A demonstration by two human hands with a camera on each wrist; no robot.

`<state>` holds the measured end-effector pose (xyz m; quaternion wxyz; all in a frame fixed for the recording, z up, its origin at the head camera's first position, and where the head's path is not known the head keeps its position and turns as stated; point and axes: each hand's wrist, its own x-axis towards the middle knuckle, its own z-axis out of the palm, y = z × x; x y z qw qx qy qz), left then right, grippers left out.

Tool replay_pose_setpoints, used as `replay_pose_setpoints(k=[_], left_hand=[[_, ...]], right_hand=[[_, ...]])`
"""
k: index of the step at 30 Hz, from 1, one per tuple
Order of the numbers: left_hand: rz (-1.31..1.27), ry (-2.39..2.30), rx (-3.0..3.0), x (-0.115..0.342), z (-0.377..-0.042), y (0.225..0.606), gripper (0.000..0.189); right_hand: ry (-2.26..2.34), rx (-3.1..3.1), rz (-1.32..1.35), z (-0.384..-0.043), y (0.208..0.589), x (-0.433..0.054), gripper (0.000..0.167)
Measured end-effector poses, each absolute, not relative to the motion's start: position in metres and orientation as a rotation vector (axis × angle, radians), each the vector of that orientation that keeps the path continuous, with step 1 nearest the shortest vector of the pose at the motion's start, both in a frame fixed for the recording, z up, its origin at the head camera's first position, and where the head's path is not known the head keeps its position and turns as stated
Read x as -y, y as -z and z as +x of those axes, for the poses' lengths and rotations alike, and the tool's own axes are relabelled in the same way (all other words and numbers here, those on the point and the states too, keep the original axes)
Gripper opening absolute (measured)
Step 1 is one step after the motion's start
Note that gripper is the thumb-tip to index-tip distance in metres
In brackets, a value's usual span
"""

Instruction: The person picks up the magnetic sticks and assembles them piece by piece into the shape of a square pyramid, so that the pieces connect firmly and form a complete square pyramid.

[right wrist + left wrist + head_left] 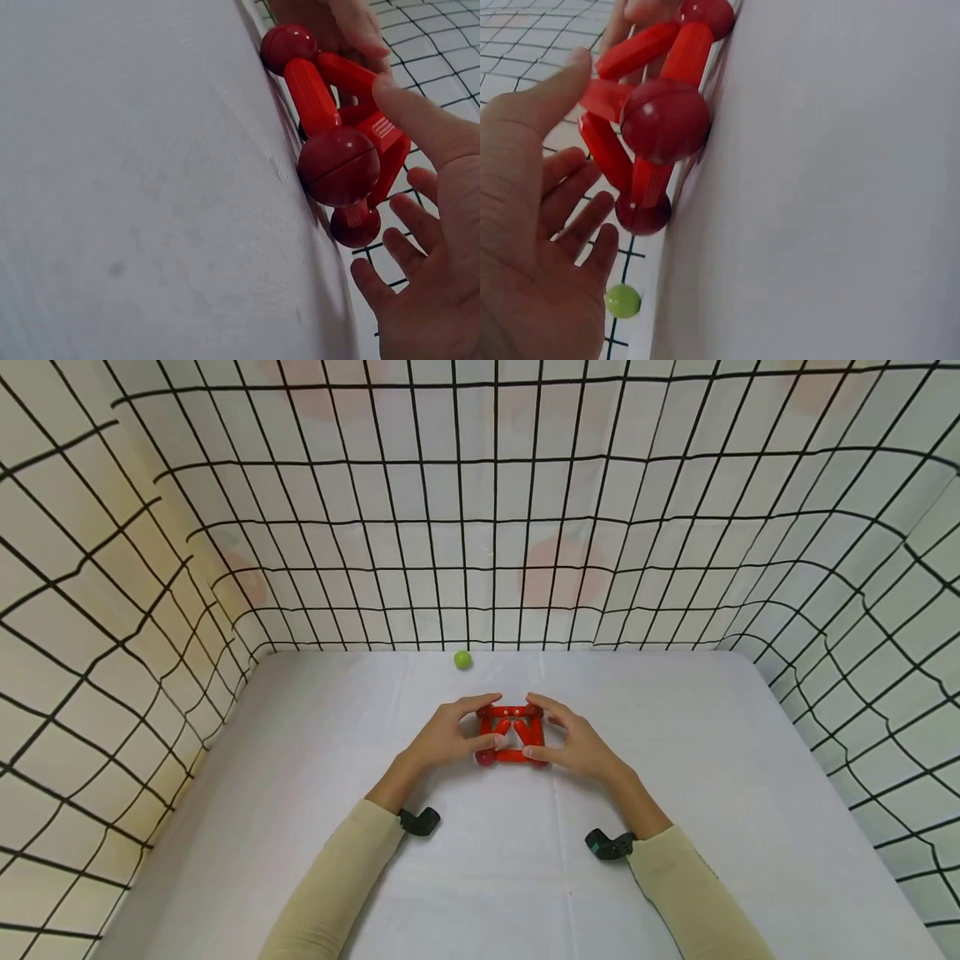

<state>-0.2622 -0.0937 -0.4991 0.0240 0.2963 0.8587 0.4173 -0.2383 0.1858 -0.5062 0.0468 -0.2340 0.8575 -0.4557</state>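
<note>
Red rods joined by dark red balls make a four-sided frame (512,712) at the middle of the white table. Two shorter rods (522,732) slant inward within it. My left hand (444,733) curves around the frame's left side, its thumb beside a red rod (641,49) and a large ball (666,120). At the opposite side, my right hand (581,747) has its thumb against a rod near the corner ball (339,166). Both hands have spread, relaxed fingers behind the frame. Whether all the fingertips touch it, I cannot tell.
A lime green ball (462,660) lies near the table's far edge. Black wire grid (457,518) encloses the back and sides, with pale cloth behind. White cloth covers the table (495,877). Small black cameras (420,822) are worn on both wrists.
</note>
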Motion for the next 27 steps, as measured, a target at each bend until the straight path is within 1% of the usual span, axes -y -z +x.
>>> replay_pose_setpoints(k=[4, 9, 17, 27], left_hand=[[0.793, -1.285, -2.69, 0.101, -0.272, 0.496, 0.071], [0.671, -1.302, -2.698, 0.112, -0.289, 0.495, 0.075], [0.559, -1.378, -2.738, 0.123, -0.32, 0.498, 0.077], [0.487, -1.389, -2.8, 0.119, -0.353, 0.498, 0.082]], right_hand=[[1.394, -2.593, -0.627, -0.24, 0.512, -0.191, 0.099], [1.337, -2.547, -0.599, -0.241, 0.52, -0.196, 0.109], [1.305, -2.543, -0.635, -0.244, 0.521, -0.197, 0.111], [1.301, -2.537, -0.611, -0.245, 0.519, -0.197, 0.111]])
